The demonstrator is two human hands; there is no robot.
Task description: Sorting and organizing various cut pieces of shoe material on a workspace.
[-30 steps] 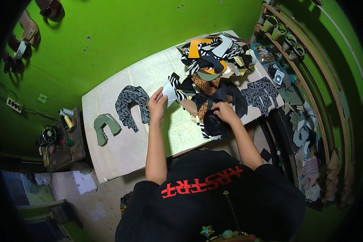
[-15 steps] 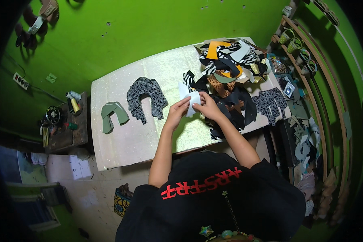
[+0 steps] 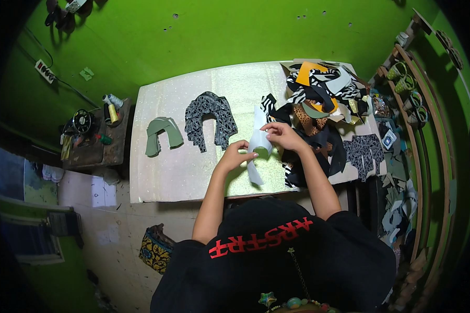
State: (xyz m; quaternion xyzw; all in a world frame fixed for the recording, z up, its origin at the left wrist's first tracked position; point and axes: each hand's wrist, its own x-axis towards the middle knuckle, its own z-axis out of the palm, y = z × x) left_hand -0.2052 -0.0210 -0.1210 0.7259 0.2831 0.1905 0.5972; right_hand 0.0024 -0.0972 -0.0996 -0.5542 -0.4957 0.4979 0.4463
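Note:
Over the table, a white curved strip [image 3: 258, 139], shaped like an arch with two legs, is held between my hands. My left hand [image 3: 235, 156] pinches its near left edge between thumb and fingers. Higher up, my right hand [image 3: 285, 137] grips the strip's right side, fingers bent over it. To the left lie a spread stack of black-and-grey patterned arch pieces [image 3: 210, 110] and a smaller stack of green arch pieces [image 3: 163, 133]. Just right of my right hand is a heap of cut pieces [image 3: 318, 107] in black, zebra stripe, leopard print, orange and white.
More patterned pieces [image 3: 364, 151] lie at the right end of the pale glittery table [image 3: 156, 182]. Left of it, a small dark table [image 3: 86, 151] carries thread spools [image 3: 113, 112]. A wooden rack [image 3: 407, 94] with footwear stands at the right, and a patterned bag [image 3: 155, 250] rests on the floor.
The white strip has opened out from a folded shape into a longer curve. My hands have moved apart, the left lower than the right. The whole view has shifted.

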